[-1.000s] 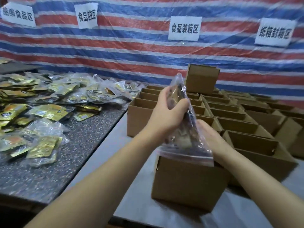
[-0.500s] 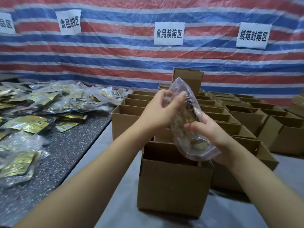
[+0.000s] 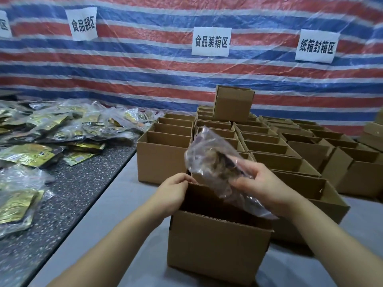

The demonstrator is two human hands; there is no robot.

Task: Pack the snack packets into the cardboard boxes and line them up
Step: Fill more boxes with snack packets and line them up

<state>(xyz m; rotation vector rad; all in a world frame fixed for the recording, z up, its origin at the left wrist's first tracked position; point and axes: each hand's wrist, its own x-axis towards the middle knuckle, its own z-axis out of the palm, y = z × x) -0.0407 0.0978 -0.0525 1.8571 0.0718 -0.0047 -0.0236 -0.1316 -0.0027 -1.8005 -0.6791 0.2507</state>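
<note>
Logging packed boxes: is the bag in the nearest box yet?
Not yet. The right hand holds the bag above the box.

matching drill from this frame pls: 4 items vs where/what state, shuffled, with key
1. clear snack bag
2. left hand
3. nearest box
4. gold packets

A. piled on the dark speckled counter
B. open, on the grey table under the hands
C. gripped by the right hand above the box
D. on the box's far left rim

Pairs: 1-C, 2-D, 3-B, 4-A
</note>
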